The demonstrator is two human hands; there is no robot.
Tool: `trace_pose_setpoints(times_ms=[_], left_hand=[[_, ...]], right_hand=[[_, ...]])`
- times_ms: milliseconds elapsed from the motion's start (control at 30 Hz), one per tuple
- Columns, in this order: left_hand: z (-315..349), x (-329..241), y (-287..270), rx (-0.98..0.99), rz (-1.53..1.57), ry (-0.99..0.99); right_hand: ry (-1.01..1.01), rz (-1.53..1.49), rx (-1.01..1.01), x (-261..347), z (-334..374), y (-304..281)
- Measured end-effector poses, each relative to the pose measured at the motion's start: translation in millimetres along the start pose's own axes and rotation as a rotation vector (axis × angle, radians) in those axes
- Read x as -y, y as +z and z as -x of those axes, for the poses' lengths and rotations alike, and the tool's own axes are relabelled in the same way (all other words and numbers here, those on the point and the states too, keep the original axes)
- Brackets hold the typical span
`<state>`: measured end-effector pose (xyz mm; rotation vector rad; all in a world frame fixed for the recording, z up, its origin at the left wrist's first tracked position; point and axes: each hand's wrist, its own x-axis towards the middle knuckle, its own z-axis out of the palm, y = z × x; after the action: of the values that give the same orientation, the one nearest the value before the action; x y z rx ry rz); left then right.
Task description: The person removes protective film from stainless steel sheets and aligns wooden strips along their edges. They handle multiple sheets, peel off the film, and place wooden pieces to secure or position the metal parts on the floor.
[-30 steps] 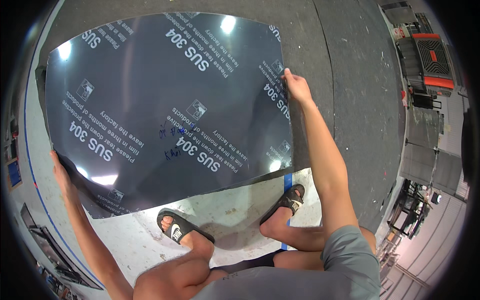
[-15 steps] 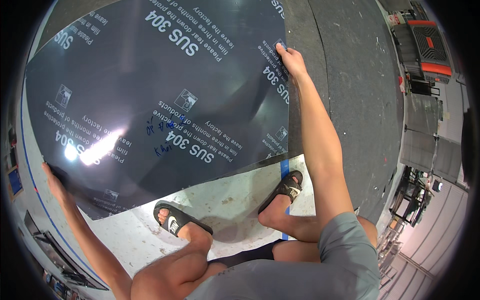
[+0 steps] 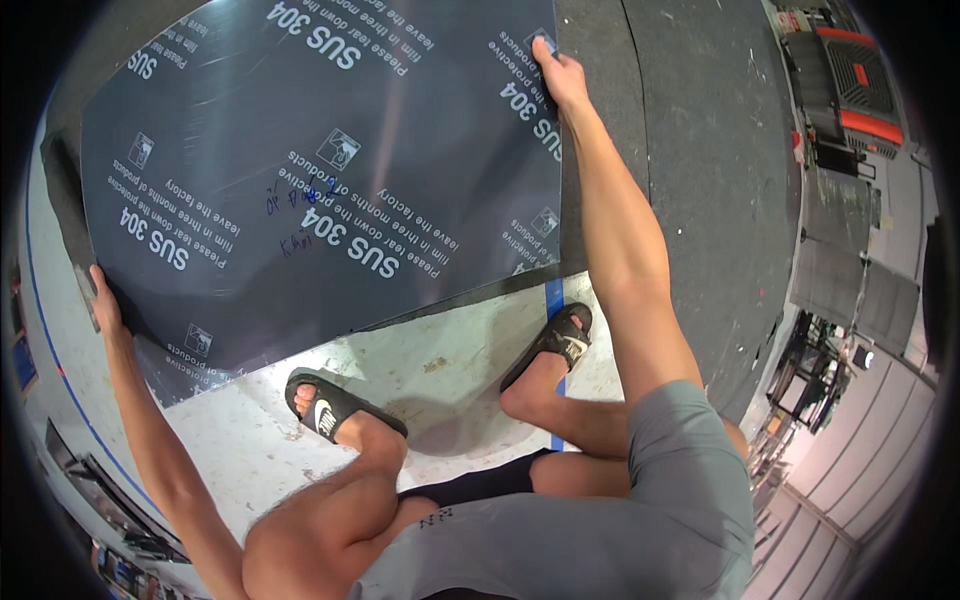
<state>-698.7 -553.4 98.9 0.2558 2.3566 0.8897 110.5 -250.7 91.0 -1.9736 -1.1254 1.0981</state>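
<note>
A large dark metal sheet covered in printed protective film spreads across the upper left, with blue handwriting near its middle. My left hand is closed around its left edge, thumb showing on top. At the far right edge my right hand grips it too, arm stretched forward, thumb on the upper face. The fingers of both hands are hidden under the sheet. Beneath it lies a dark mat, showing past the sheet's left side and along the right.
My feet in black slide sandals stand on the pale, stained floor just short of the sheet's near edge. Blue tape runs along the floor. More dark matting covers the right. An orange and black object stands at far right.
The sheet has come down closer to the mat, its left side dropping inward, so mat now shows beyond it. Both hands moved with it, still gripping. The bright glare on its lower left is gone.
</note>
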Motion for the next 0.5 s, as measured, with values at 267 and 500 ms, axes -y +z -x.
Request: trace_pose_setpoints(times_ms=[267,500], left_hand=[[-29,12,6,0.008,-0.064,0.012],[-38,10,5,0.077,-0.125,0.031]], right_hand=[[-0.067,0.271,0.002,2,-10,3],[-0.071,0.332,-0.151,-17,-2,22]])
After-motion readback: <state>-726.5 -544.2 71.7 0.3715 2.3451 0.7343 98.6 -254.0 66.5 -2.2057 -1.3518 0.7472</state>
